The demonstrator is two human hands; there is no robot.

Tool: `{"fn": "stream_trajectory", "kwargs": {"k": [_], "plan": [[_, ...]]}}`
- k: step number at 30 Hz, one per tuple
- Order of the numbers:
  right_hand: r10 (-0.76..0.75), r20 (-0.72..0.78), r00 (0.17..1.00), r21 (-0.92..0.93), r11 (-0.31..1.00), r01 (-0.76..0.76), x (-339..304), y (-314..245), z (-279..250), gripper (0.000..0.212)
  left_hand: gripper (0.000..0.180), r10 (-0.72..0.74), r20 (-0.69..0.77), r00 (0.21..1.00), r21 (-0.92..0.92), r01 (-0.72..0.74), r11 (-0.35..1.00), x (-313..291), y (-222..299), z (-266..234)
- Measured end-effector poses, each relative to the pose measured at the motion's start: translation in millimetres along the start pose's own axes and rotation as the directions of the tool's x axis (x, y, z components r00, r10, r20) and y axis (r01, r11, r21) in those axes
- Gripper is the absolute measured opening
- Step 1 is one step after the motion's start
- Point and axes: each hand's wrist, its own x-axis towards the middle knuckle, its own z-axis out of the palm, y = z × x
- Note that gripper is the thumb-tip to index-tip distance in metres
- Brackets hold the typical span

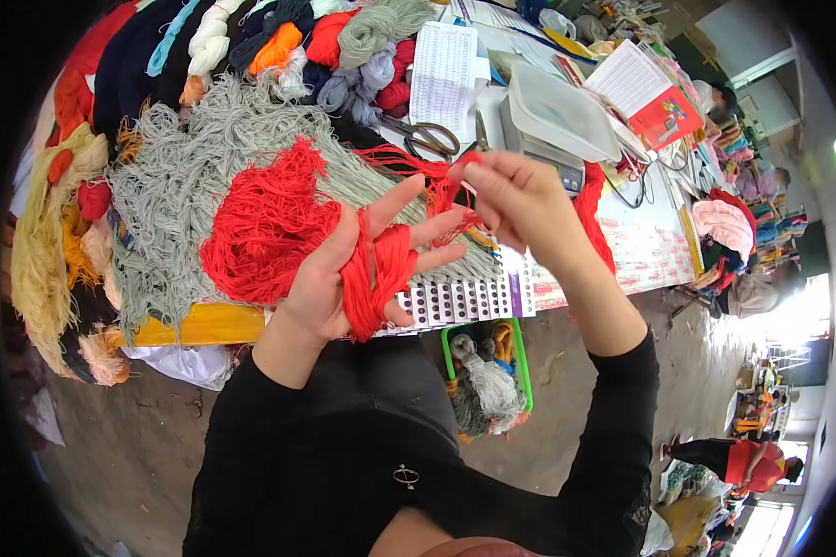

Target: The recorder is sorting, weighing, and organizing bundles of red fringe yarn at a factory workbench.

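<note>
Red yarn [377, 278] is looped round the spread fingers of my left hand [318, 283], whose palm faces up. The strands weave between the fingers and hang over the palm. My right hand [514, 197], to the right and a little farther off, pinches a red strand between thumb and fingertips. Loose red strands [395, 160] run across the table between and behind the hands. A tangled heap of red yarn [267, 227] lies just left of my left hand, on top of a wide spread of grey yarn [181, 176].
Scissors [425, 137] lie beyond the hands, near a printed sheet [443, 79]. A clear plastic bin [562, 116] sits on a scale at the right. Coloured skeins [274, 46] line the far edge. Below the table stands a green basket [527, 371] of yarn. Another person [757, 464] is far right.
</note>
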Motion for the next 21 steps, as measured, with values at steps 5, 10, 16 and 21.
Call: {"fn": "stream_trajectory", "kwargs": {"k": [5,10,16,21], "plan": [[-0.014,0.419,0.908,-0.382,0.904,0.19,-41.4,5.6,29.7,0.016,0.06,0.026,-0.023,0.999,0.08,-0.024,0.996,1.2,1.7,5.1],[-0.321,0.146,0.936,-0.373,0.858,0.353,-40.1,37.9,30.8,0.02,0.058,0.048,0.279,0.959,-0.036,-0.039,0.999,2.4,7.0,-31.5],[-0.178,0.005,0.984,0.154,0.972,0.175,-47.4,26.9,45.6,0.017,0.053,0.2,-0.102,0.974,0.506,-0.122,0.854,1.6,-9.0,-1.3],[-0.553,0.014,0.833,-0.215,0.812,0.543,-21.6,66.7,70.5,0.011,0.045,0.249,-0.085,0.965,0.871,-0.049,0.488,-1.3,-20.2,-6.9]]}}
